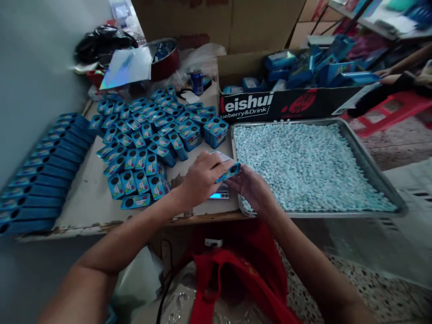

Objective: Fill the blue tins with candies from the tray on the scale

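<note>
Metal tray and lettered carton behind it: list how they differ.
The metal tray is plain and silvery; the carton is dark with white lettering. The tray holds loose pale-blue pieces, spread flat; the carton holds bigger blue packs, heaped at angles. Both are open-topped.

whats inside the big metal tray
The metal tray holds a layer of small pale-blue pieces. They cover most of its floor, hiding anything beneath; the right hand hides part of the left rim.
</note>
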Available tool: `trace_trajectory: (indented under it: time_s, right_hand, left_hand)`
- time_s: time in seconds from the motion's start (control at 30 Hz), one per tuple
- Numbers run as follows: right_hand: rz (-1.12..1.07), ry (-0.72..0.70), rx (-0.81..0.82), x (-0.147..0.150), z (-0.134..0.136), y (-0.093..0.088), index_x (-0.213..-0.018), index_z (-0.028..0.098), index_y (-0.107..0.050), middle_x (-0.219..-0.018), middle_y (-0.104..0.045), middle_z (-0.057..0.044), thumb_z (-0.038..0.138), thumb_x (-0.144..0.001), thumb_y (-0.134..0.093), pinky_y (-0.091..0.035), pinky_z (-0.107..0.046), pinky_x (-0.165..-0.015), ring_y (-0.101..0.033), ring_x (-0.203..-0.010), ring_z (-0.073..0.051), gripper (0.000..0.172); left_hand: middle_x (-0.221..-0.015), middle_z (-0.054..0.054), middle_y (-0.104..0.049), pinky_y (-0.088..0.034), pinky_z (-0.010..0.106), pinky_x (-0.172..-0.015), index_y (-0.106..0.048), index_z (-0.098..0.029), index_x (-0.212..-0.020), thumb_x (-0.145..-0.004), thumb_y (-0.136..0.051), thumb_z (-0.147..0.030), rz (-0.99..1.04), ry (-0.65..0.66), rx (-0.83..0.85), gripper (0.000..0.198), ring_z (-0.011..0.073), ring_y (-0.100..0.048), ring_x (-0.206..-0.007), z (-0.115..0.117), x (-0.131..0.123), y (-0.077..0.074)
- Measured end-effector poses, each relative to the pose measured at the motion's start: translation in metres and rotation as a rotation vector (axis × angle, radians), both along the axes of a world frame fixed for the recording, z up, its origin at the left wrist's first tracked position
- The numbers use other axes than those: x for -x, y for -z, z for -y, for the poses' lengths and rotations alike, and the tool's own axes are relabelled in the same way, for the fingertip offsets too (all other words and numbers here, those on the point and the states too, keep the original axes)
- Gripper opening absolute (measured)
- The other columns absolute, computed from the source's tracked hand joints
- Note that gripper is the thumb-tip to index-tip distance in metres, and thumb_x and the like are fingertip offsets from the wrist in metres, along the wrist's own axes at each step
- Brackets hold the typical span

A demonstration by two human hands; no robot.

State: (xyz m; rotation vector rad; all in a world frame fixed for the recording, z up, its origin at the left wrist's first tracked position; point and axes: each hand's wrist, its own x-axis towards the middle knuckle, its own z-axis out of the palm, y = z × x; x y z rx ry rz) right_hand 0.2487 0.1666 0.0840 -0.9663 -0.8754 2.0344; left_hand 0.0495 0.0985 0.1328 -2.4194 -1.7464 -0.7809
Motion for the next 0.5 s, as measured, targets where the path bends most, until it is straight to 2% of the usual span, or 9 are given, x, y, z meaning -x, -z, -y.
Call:
trace_trajectory:
  time_s: [0.07, 0.13, 0.3, 0.4, 0.5]
  right_hand:
    - [-0.129, -0.002, 0.097, 0.001, -0.005, -0.001, -0.106, 0.028, -0.077, -0.115, -0.084, -0.003, 0.049, -0.097, -0.080, -0.069, -0.034, -0.094, -0.078, -0.105, -0.022, 0.023]
    - [-0.195, -0.006, 0.139, -0.002, -0.010, -0.004, -0.103, 0.027, -0.079, -0.113, -0.084, -0.004, 0.043, -0.101, -0.075, -0.070, -0.031, -0.091, -0.079, -0.103, -0.020, 0.017]
    - [-0.223, -0.016, 0.197, -0.010, -0.020, -0.005, -0.093, 0.024, -0.076, -0.104, -0.084, -0.006, 0.024, -0.094, -0.077, -0.071, -0.032, -0.099, -0.080, -0.104, -0.020, 0.001]
    - [-0.164, -0.031, 0.184, -0.012, -0.024, -0.009, -0.091, 0.023, -0.077, -0.105, -0.084, -0.008, 0.020, -0.084, -0.079, -0.068, -0.035, -0.109, -0.080, -0.107, -0.022, 0.008]
    - [0.041, -0.049, -0.008, -0.026, -0.024, -0.019, -0.101, 0.025, -0.081, -0.114, -0.084, -0.011, 0.033, -0.078, -0.079, -0.060, -0.052, -0.125, -0.080, -0.121, -0.031, 0.024]
  left_hand:
    - [-0.127, 0.013, -0.078, -0.059, 0.049, -0.111, -0.074, -0.023, -0.152, -0.100, -0.074, -0.011, -0.117, 0.047, -0.049, 0.053, 0.0336, -0.071, -0.122, -0.002, -0.004, 0.001]
    - [-0.123, 0.014, -0.077, -0.060, 0.048, -0.104, -0.076, -0.020, -0.150, -0.101, -0.073, -0.011, -0.154, 0.034, -0.033, 0.050, 0.0334, -0.070, -0.116, -0.008, -0.007, 0.006]
    - [-0.112, 0.010, -0.073, -0.060, 0.044, -0.098, -0.082, -0.024, -0.140, -0.102, -0.073, -0.015, 0.000, -0.045, 0.074, 0.040, 0.0309, -0.068, -0.110, -0.028, -0.012, 0.017]
    - [-0.107, 0.007, -0.072, -0.061, 0.041, -0.097, -0.084, -0.023, -0.134, -0.097, -0.077, -0.014, 0.157, -0.103, 0.116, 0.039, 0.0281, -0.071, -0.106, -0.035, -0.013, 0.016]
    - [-0.111, 0.007, -0.074, -0.062, 0.040, -0.100, -0.083, -0.021, -0.130, -0.091, -0.085, -0.014, 0.334, -0.205, 0.153, 0.039, 0.0273, -0.074, -0.107, -0.035, -0.009, 0.011]
